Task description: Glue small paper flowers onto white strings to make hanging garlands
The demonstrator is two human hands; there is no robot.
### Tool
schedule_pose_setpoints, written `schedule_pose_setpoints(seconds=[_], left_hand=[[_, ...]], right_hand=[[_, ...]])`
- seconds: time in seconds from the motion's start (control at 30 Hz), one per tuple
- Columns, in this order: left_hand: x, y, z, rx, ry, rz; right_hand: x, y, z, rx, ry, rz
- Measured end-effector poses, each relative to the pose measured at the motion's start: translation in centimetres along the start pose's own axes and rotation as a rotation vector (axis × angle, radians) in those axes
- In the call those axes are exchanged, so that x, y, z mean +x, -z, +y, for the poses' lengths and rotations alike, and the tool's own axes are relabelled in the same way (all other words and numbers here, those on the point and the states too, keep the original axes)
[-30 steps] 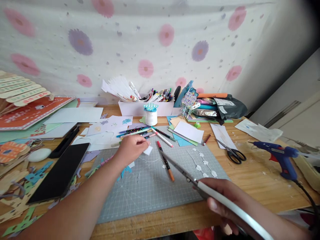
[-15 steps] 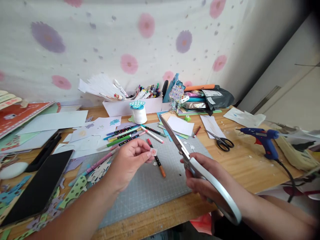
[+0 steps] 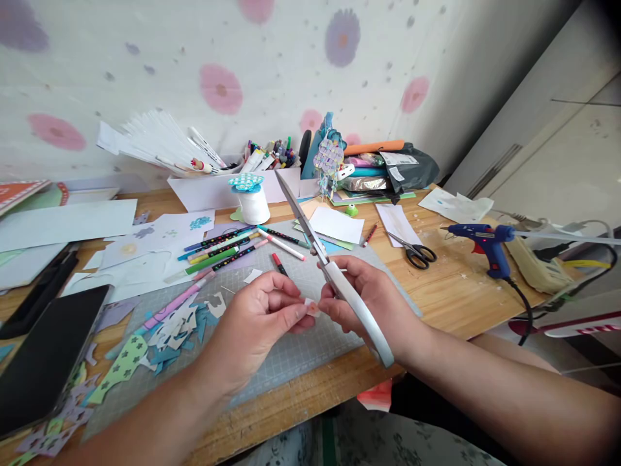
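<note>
Over the cutting mat [image 3: 272,382], my left hand [image 3: 269,307] pinches a small white scrap of paper [image 3: 312,307] with a faint pinkish mark. My right hand [image 3: 373,301] has white-handled scissors [image 3: 350,296] in its grip, blades pointing up and away from me. The right thumb and fingertip meet the edge of the same scrap, so both hands are at it. Beyond my left fingers lies a marker with a red end [image 3: 278,263], partly hidden by the hand.
Several markers [image 3: 226,255] lie behind my left hand, with paper scraps [image 3: 177,333] and a black phone [image 3: 53,356] at left. A white spool [image 3: 255,206] stands farther back. Black-handled scissors [image 3: 420,256] and a blue glue gun [image 3: 488,246] are on the right.
My right hand has moved left to meet the left hand, its fingertips now at the paper scrap. The scissors came along, still gripped. The view has shifted somewhat.
</note>
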State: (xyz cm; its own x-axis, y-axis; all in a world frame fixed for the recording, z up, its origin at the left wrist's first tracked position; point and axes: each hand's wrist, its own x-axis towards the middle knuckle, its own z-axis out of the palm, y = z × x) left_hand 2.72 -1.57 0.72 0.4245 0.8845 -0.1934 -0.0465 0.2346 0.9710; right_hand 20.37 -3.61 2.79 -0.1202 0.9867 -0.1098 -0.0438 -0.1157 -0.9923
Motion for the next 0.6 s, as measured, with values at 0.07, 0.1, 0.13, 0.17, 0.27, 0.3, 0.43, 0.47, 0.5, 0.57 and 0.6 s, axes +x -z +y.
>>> schedule_pose_setpoints(seconds=[0.07, 0.1, 0.13, 0.17, 0.27, 0.3, 0.43, 0.47, 0.5, 0.57, 0.6], left_hand=[[-0.1, 0.3, 0.1, 0.045, 0.010, -0.061], [-0.1, 0.4, 0.1, 0.072, 0.020, -0.096], [-0.2, 0.4, 0.1, 0.097, 0.029, -0.124], [-0.2, 0.5, 0.1, 0.116, 0.034, -0.146], [-0.3, 0.3, 0.1, 0.141, 0.018, -0.160], [-0.3, 0.2, 0.2, 0.140, 0.004, -0.152], [-0.2, 0.1, 0.4, 0.112, -0.054, -0.053], [-0.1, 0.1, 0.5, 0.091, -0.072, -0.005], [-0.1, 0.2, 0.6, 0.059, -0.095, 0.049], [-0.1, 0.4, 0.8, -0.030, -0.144, 0.164], [-0.1, 0.4, 0.9, -0.078, -0.162, 0.214]], right_hand=[[0.0, 0.2, 0.2, -0.014, -0.009, 0.012], [0.0, 0.3, 0.4, -0.024, -0.016, 0.020], [0.0, 0.4, 0.5, -0.030, -0.022, 0.026], [0.0, 0.4, 0.6, -0.033, -0.026, 0.029], [0.0, 0.5, 0.7, -0.029, -0.016, 0.007], [-0.1, 0.5, 0.7, -0.028, -0.007, -0.007], [-0.9, 1.0, 0.8, -0.028, 0.009, -0.040], [-1.2, 1.2, 1.0, -0.031, 0.023, -0.054], [-1.6, 1.4, 1.3, -0.039, 0.044, -0.077], [-2.5, 1.7, 1.9, -0.092, 0.084, -0.147], [-2.9, 1.8, 2.2, -0.138, 0.089, -0.183]])
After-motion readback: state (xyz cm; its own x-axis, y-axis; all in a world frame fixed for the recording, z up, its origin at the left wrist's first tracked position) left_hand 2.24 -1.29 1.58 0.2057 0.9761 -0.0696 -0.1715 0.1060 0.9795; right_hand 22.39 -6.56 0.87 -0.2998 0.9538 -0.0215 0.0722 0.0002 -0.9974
